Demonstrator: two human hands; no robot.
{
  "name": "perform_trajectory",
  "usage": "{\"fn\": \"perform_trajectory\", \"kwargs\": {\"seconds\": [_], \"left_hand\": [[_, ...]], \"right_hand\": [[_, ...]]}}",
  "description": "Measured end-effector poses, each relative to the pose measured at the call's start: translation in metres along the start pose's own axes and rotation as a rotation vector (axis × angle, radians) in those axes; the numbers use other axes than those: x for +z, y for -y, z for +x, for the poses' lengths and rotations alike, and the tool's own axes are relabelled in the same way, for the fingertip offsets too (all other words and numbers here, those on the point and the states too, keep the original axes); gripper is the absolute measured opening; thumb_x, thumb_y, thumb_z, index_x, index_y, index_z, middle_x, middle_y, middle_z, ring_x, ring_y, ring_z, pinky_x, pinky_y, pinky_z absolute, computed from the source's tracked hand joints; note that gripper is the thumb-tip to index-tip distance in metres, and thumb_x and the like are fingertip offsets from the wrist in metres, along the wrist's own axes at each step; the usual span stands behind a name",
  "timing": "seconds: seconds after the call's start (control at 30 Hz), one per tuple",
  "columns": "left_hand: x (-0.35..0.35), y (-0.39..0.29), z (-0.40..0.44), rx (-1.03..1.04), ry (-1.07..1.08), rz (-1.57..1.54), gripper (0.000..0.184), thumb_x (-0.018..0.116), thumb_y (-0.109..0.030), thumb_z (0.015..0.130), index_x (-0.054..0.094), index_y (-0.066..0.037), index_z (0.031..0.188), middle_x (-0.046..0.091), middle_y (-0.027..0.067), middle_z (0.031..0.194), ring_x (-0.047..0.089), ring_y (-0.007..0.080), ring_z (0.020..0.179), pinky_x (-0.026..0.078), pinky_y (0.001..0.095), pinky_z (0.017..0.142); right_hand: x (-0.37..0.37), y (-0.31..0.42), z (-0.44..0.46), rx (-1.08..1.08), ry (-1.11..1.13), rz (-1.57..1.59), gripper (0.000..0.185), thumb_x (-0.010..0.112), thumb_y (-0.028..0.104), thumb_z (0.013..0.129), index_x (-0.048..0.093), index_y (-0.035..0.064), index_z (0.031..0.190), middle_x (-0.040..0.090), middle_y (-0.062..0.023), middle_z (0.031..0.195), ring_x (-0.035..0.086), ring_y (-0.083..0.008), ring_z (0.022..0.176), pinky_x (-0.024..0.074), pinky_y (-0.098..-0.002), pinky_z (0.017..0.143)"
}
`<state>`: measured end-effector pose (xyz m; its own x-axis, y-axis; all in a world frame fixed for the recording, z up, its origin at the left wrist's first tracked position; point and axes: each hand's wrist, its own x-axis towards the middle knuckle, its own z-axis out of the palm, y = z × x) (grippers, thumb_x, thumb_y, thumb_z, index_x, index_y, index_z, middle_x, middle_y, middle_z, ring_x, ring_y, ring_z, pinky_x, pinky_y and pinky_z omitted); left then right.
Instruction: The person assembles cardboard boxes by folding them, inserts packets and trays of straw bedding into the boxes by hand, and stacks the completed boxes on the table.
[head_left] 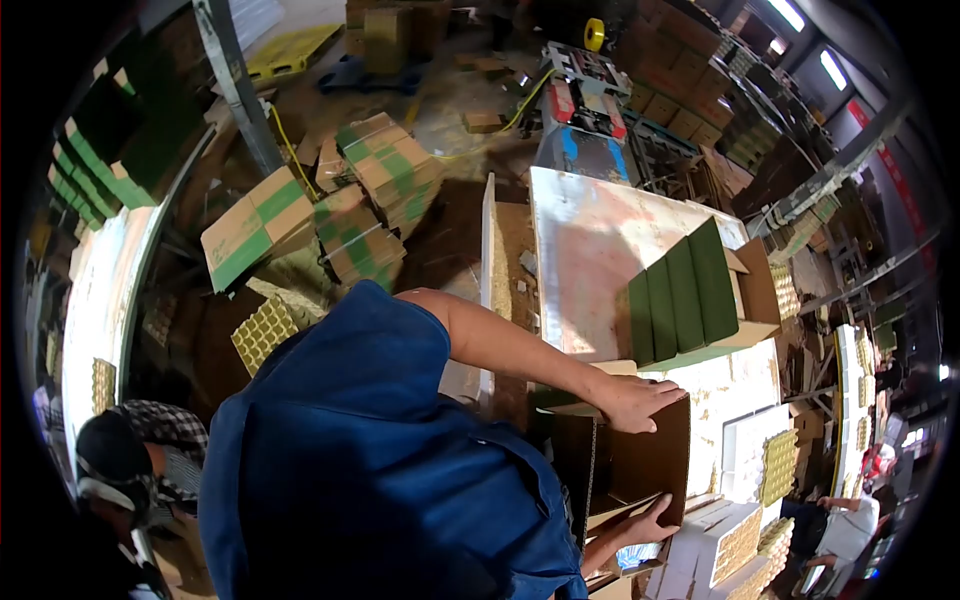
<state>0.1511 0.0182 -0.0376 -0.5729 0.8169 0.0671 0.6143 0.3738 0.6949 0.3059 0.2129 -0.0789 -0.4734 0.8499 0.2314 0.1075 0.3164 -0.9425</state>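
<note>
Before my blue-shirted body, an open brown cardboard box (649, 460) stands with its dark inside showing. My left hand (637, 402) lies over the box's upper side, thumb at the inner wall and fingers stretched along the edge. At the lower side, my right hand (645, 524) is curled round the box's edge, its thumb towards the inside. Just beyond my left hand stands a row of green box panels (682, 300) with a brown carton (757, 290) behind. A blue-and-white item (637, 556), too small to make out, shows below my right hand.
The white worktable (590, 235) runs along the front. Moulded egg trays (778, 466) and white boxes (705, 550) stand to the lower right. Strapped flat cartons (385, 165) lie on the floor. Two co-workers appear, one at lower left (150, 455), one at lower right (848, 525).
</note>
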Motion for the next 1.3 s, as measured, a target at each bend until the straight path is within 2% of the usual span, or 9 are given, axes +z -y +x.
{"fn": "perform_trajectory", "kwargs": {"seconds": [0.1, 0.23, 0.43, 0.6, 0.73, 0.87, 1.0, 1.1, 1.3], "left_hand": [[0.016, 0.023, 0.004, 0.165, -0.116, -0.025, 0.077, 0.053, -0.018, 0.089, 0.012, 0.005, 0.149, 0.011, 0.0247, 0.156, 0.021, 0.0349, 0.144, 0.028, 0.0378, 0.115], [0.002, -0.026, -0.031, 0.049, 0.025, -0.128, 0.068, 0.06, -0.033, 0.09, 0.032, -0.005, 0.146, 0.011, 0.0274, 0.155, 0.05, 0.0456, 0.12, 0.042, 0.0442, 0.102], [0.012, 0.009, -0.006, 0.054, 0.391, -0.192, 0.06, 0.065, -0.049, 0.086, 0.06, 0.002, 0.115, 0.046, 0.0274, 0.134, 0.054, 0.041, 0.115, 0.043, 0.0444, 0.096], [0.019, 0.027, -0.03, 0.633, 0.381, -0.006, 0.063, 0.073, -0.053, 0.077, 0.067, 0.0, 0.109, 0.066, 0.0231, 0.103, 0.061, 0.0355, 0.103, 0.047, 0.0373, 0.088], [0.001, 0.002, -0.032, 0.157, 0.113, -0.065, 0.05, 0.077, -0.044, 0.071, 0.071, -0.006, 0.101, 0.069, 0.0164, 0.08, 0.066, 0.037, 0.077, 0.053, 0.0433, 0.073], [0.049, 0.041, -0.025, 0.188, -0.22, 0.044, 0.067, 0.085, -0.026, 0.06, 0.061, -0.004, 0.119, 0.048, 0.0148, 0.125, 0.044, 0.0336, 0.123, 0.043, 0.0384, 0.097], [0.063, 0.042, -0.03, -0.021, -0.258, -0.203, 0.102, 0.085, -0.027, 0.061, 0.032, -0.004, 0.145, 0.044, 0.0187, 0.131, 0.047, 0.0358, 0.121, 0.043, 0.0398, 0.099], [0.074, 0.041, -0.03, -0.102, -0.3, -0.318, 0.106, 0.084, -0.026, 0.062, 0.026, -0.006, 0.148, 0.039, 0.0204, 0.139, 0.046, 0.0368, 0.124, 0.042, 0.0406, 0.101], [0.064, 0.03, -0.032, -0.081, -0.368, -0.428, 0.113, 0.083, -0.011, 0.061, 0.018, -0.017, 0.153, 0.031, 0.0208, 0.15, 0.029, 0.0357, 0.14, 0.03, 0.0408, 0.113]], "right_hand": [[-0.013, -0.077, 0.025, -0.016, 0.276, 0.212, 0.03, 0.067, 0.009, 0.087, 0.062, -0.0129, 0.108, 0.067, -0.016, 0.104, 0.06, -0.0202, 0.091, 0.0526, -0.0332, 0.079], [-0.017, -0.095, 0.04, -0.006, 0.398, 0.186, 0.03, 0.066, 0.006, 0.087, 0.062, -0.0123, 0.11, 0.066, -0.0159, 0.105, 0.06, -0.0212, 0.089, 0.0512, -0.0334, 0.081], [-0.014, -0.07, 0.028, -0.005, 0.417, 0.245, 0.031, 0.068, 0.005, 0.085, 0.062, -0.0132, 0.109, 0.066, -0.0158, 0.104, 0.06, -0.021, 0.086, 0.0502, -0.0326, 0.081], [-0.015, -0.081, 0.036, 0.092, 0.419, 0.304, 0.032, 0.072, 0.003, 0.081, 0.063, -0.014, 0.107, 0.068, -0.014, 0.099, 0.061, -0.0197, 0.081, 0.0517, -0.0319, 0.077], [-0.022, -0.104, 0.053, 0.207, 0.455, 0.17, 0.04, 0.068, -0.008, 0.08, 0.059, -0.0067, 0.118, 0.065, -0.0153, 0.11, 0.063, -0.0231, 0.092, 0.0538, -0.0321, 0.084], [-0.022, -0.158, 0.085, 0.127, 0.405, 0.169, 0.043, 0.071, -0.007, 0.077, 0.059, -0.007, 0.119, 0.065, -0.0148, 0.11, 0.063, -0.0235, 0.093, 0.054, -0.0317, 0.082], [-0.037, -0.062, 0.059, 0.039, 0.517, 0.131, 0.044, 0.073, 0.001, 0.077, 0.06, -0.0078, 0.118, 0.065, -0.0153, 0.111, 0.063, -0.0241, 0.093, 0.0528, -0.035, 0.084], [-0.05, 0.015, 0.067, -0.144, 0.587, 0.189, 0.049, 0.053, 0.022, 0.097, 0.046, -0.0059, 0.137, 0.06, -0.0205, 0.126, 0.06, -0.0268, 0.11, 0.0452, -0.0365, 0.098], [-0.048, 0.015, 0.027, -0.18, 0.572, -0.015, 0.028, 0.055, 0.012, 0.094, 0.065, -0.0097, 0.11, 0.069, -0.018, 0.105, 0.065, -0.0243, 0.097, 0.0489, -0.0349, 0.09]]}}
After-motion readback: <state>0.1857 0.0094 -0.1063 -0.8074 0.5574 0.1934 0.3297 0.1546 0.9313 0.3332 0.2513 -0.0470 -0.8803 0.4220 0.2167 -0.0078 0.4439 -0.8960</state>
